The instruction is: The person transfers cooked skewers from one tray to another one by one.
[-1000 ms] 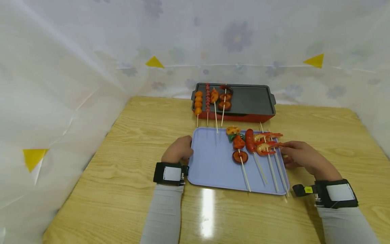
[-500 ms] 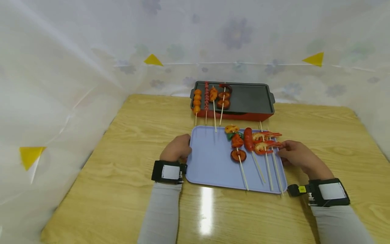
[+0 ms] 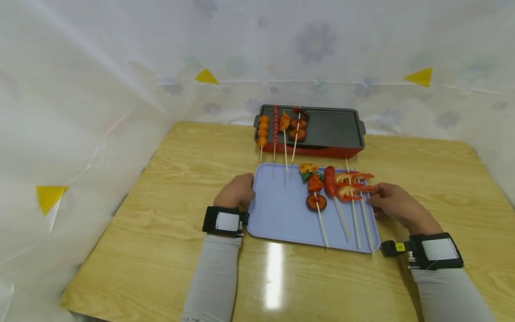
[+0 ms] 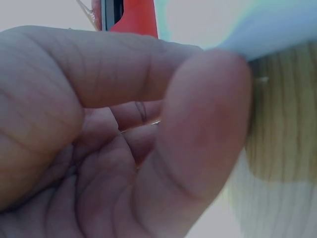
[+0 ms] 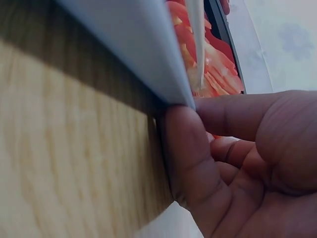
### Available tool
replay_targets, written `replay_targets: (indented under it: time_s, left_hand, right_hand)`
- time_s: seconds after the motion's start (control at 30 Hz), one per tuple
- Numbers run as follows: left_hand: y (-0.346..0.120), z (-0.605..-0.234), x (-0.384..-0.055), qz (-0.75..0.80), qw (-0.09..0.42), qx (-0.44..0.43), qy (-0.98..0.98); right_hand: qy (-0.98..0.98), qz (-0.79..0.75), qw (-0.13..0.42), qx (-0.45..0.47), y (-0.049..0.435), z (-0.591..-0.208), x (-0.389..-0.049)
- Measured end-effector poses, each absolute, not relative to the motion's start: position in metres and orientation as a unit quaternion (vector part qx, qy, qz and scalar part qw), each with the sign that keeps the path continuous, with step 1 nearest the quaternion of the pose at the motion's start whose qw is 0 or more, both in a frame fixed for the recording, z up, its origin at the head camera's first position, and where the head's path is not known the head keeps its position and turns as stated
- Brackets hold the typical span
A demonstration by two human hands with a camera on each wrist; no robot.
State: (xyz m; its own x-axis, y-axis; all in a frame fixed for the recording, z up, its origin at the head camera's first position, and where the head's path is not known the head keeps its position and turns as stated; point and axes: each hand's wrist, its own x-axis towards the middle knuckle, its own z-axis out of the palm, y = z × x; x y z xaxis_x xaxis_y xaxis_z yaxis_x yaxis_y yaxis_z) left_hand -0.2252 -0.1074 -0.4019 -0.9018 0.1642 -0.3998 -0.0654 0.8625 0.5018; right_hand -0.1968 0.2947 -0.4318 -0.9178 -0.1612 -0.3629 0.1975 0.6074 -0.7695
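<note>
A lavender tray (image 3: 281,210) lies on the table, its left edge held by my left hand (image 3: 236,192) and its right edge by my right hand (image 3: 398,205). In the right wrist view, thumb (image 5: 190,144) and index finger pinch the rim. The left wrist view shows my left thumb (image 4: 208,119) and index finger meeting at the tray edge. On the tray's right half are a mixed skewer with a mushroom slice (image 3: 316,202), a sausage skewer (image 3: 330,181) and shrimp skewers (image 3: 350,193). The shrimp tails reach past the rim to my right fingertips.
Behind the tray stands a red grill (image 3: 338,152) with a black plate (image 3: 334,127). Several skewers lie on its left side, including orange balls (image 3: 263,131) and mushrooms (image 3: 298,134); some sticks overhang towards the tray. A pale patterned curtain (image 3: 314,44) encloses the wooden table (image 3: 173,188).
My right hand has moved slightly left, and the shrimp skewers' sticks have shifted a little left on the tray. My left hand stays at the left edge. The view has tilted slightly.
</note>
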Motion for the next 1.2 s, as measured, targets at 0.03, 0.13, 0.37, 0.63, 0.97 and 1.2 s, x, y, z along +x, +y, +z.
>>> replay_targets:
  time_s: [0.03,0.13,0.37,0.63,0.97,1.2]
  left_hand:
    - [-0.107,-0.402,-0.226,0.263,0.222,0.025,0.939]
    - [-0.106,-0.401,-0.226,0.264,0.226,0.025,0.937]
    - [-0.104,-0.402,-0.226,0.262,0.225,0.027,0.938]
    - [-0.102,-0.398,-0.223,0.252,0.231,0.030,0.939]
    - [-0.111,-0.344,-0.198,0.278,0.116,0.067,0.951]
    - [-0.085,-0.340,-0.208,0.353,-0.045,0.202,0.912]
  right_hand:
    - [0.873,-0.443,0.204,0.012,0.295,-0.431,-0.197]
    - [0.872,-0.444,0.208,0.015,0.297,-0.431,-0.198]
    - [0.874,-0.444,0.196,0.012,0.298,-0.432,-0.199]
    - [0.874,-0.444,0.196,0.015,0.300,-0.432,-0.194]
    - [0.880,-0.435,0.191,0.017,0.297,-0.431,-0.192]
    - [0.878,-0.443,0.181,0.014,0.294,-0.430,-0.194]
